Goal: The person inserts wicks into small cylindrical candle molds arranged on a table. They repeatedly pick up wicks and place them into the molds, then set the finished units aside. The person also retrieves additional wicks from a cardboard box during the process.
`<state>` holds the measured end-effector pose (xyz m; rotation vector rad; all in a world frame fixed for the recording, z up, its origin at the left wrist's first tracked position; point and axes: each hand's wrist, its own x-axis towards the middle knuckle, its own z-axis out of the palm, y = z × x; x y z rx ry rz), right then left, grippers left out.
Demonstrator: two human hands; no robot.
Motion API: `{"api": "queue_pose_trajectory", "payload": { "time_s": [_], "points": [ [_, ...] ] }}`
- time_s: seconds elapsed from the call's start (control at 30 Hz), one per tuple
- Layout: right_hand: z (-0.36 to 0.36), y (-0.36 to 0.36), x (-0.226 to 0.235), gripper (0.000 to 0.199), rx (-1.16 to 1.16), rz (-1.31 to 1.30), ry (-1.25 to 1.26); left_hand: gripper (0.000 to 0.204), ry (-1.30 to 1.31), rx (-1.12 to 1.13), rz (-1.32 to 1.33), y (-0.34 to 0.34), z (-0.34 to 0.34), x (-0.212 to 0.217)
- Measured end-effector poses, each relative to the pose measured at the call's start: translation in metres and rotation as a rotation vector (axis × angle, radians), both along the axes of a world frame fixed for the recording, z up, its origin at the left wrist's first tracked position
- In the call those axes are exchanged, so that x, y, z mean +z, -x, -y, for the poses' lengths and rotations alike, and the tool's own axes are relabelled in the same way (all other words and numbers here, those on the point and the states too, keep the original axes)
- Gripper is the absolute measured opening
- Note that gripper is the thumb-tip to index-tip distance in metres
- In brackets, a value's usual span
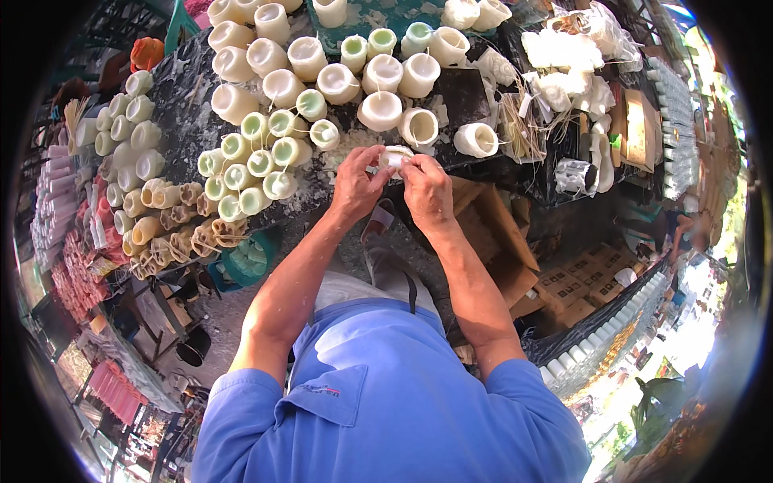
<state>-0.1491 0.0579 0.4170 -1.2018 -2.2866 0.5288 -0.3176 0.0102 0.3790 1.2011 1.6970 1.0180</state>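
My left hand (359, 183) and my right hand (427, 189) meet at the table's near edge, fingers pinched round a small white candle (394, 156). Its lower part is hidden by my fingers. Just beyond it, a hollow white candle (419, 126) stands among several thick cream candles (380, 110). Left of my left hand are several smaller candles with pale green tops (280, 184), some with wicks sticking out. A single cream candle (476, 140) lies tilted to the right of my right hand.
Wax scraps litter the dark table (181, 88). Loose wicks (523, 129) and white wax lumps (564, 52) are at the right. Brown candles (165, 217) stand at the left. Below the edge are an open cardboard box (495, 233) and a teal basket (245, 258).
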Motion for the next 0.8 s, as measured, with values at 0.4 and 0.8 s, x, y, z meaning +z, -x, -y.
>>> {"api": "queue_pose_trajectory", "payload": {
  "time_s": [0.4, 0.8],
  "points": [
    [-0.002, -0.006, -0.013, 0.017, 0.066, -0.139, -0.076, 0.048, 0.029, 0.08, 0.079, -0.009, 0.001, 0.002],
    [0.017, -0.021, -0.012, 0.058, -0.06, -0.014, -0.005, 0.067, -0.089, -0.158, -0.111, 0.009, -0.004, 0.004]
  ]
}}
